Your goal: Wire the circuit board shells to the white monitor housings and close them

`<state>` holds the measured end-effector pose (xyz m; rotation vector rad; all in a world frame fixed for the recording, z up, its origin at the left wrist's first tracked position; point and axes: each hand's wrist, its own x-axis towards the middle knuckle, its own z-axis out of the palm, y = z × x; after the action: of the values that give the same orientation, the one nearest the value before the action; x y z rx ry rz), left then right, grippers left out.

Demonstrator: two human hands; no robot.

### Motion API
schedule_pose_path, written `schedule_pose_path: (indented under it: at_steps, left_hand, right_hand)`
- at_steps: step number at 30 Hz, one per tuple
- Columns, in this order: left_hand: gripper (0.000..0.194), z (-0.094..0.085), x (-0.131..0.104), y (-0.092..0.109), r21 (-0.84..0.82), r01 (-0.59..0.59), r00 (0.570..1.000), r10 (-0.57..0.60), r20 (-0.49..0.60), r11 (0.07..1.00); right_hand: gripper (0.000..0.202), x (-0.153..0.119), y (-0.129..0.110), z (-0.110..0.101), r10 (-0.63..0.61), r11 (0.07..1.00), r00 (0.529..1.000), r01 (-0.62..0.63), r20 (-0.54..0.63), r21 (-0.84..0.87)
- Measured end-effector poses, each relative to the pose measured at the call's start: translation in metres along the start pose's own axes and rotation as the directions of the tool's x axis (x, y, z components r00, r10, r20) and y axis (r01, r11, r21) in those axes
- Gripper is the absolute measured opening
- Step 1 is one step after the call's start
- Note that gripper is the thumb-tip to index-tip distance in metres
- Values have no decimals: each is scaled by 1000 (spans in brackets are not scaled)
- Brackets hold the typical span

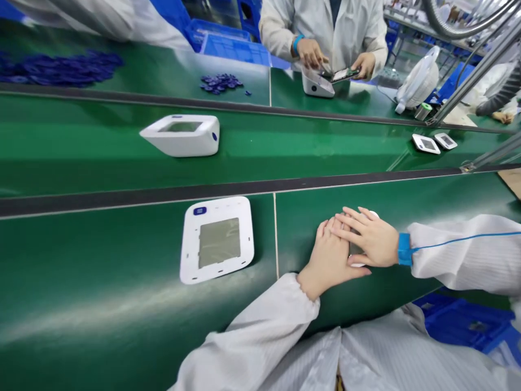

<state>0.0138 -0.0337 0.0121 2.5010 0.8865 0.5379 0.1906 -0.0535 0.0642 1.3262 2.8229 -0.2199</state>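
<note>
Green bench: white device under left grip, right grip (overlapping, thumbs apart).

We look from one camera worn on the head, facing forward and down over the green workbench, with our left hand and right hand near and the co-worker opposite farther off, cut by the top edge.
</note>
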Motion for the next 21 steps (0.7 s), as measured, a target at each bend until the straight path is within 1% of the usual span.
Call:
schedule_pose_path:
  at_steps: [3, 6, 10, 13, 15, 18, 21]
  left_hand:
    - [120, 0, 3, 0, -15, -1, 1000, 1, 2, 1000]
    - [117, 0, 4, -2, -18, -13, 1000, 13, -3, 1000]
    - [112, -2, 5, -3, 4, -15, 1000, 15, -15, 1000]
    - [114, -4, 4, -1, -13, 10, 999, -10, -36, 1000]
    - [116, -5, 4, 0, -34, 4, 999, -5, -48, 999]
    - [118, -6, 5, 0, -53, -11, 999, 8, -52, 999]
    - [113, -6, 6, 0, -43, -4, 999, 2, -43, 999]
  right_hand:
    - [75, -1, -2, -2, 33, 999, 999, -33, -5, 11]
    - [75, 1, 1, -5, 52, 998, 999, -52, -1, 25]
    - [74, 13, 13, -12, 39, 999, 999, -40, 23, 24]
    - [72, 23, 21, -15, 41, 999, 999, -41, 3, 29]
    - [73, 26, 24, -15, 57, 997, 998, -57, -10, 55]
    - [76, 26, 24, -15, 85, 994, 996, -86, 9, 62]
    - [76, 29, 28, -15, 95, 993, 995, -97, 39, 65]
